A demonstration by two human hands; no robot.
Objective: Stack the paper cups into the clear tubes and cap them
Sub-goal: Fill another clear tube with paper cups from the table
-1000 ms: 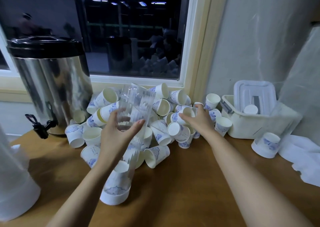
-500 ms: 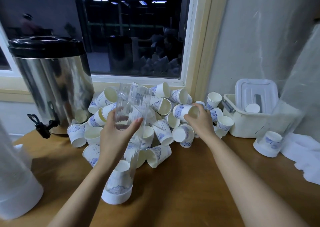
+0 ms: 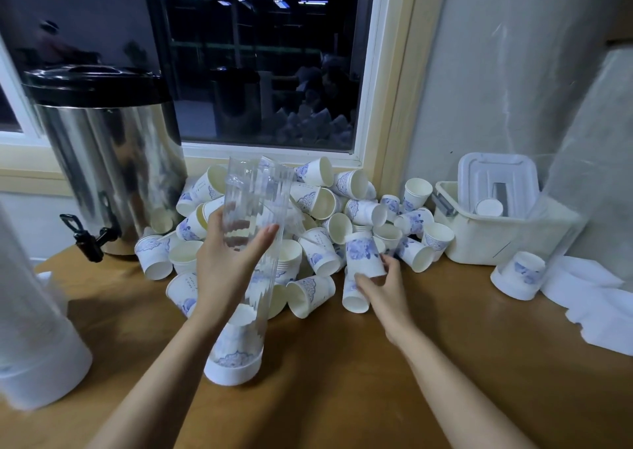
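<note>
Since half a second earlier, the right hand (image 3: 380,289) had drawn back from the heart of the cup pile (image 3: 322,205) to its near edge, just right of centre frame. It had brought one paper cup (image 3: 364,255) with it. Its fingers were curled round the wider end of that cup, which seemed to point mouth-down toward the palm. Whether they also touched the second cup (image 3: 354,299) lying just beneath could not be told.

The left hand (image 3: 222,270) had hardly shifted. It gripped the clear tube (image 3: 260,191) about midway, thumb on one side and fingers on the other. The tube leaned slightly, its white cap (image 3: 233,373) seated on the tabletop (image 3: 342,380) at lower centre. Nested cups (image 3: 239,335) sat low inside it, mouths up.

The step in hand looked like loading this cup, and most of the tube was still unfilled. To do it well, the cup probably needed flipping so its base entered first, matching those inside. It would then be carried up to the open mouth at upper centre. Holding the tube still on its cap and lining up the rim before letting go should have helped, since a thin paper cup released crooked might wedge against the wall.
</note>
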